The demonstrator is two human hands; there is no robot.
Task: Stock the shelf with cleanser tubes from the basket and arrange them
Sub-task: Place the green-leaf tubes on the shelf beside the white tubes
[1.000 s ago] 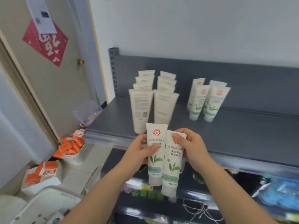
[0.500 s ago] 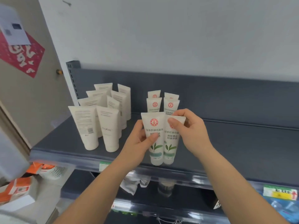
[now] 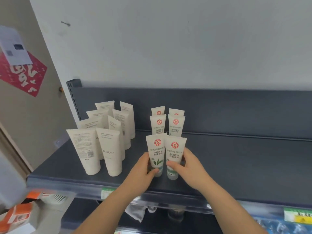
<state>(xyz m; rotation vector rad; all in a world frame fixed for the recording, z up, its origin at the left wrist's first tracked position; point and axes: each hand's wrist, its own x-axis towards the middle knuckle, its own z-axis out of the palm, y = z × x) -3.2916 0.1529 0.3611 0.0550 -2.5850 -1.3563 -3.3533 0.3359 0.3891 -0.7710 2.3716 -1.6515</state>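
White tubes [image 3: 156, 150] between left hand [image 3: 141, 172], right hand [image 3: 191, 168]

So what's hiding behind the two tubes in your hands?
Four more red-logo tubes stand behind the two held tubes, in two rows on the shelf. Their bottoms are covered, and the back pair shows only its tops.

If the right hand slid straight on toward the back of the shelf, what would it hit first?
Probably the second-row white plastic tube standing just behind the front white plastic tube the right hand grips; depth is unclear.
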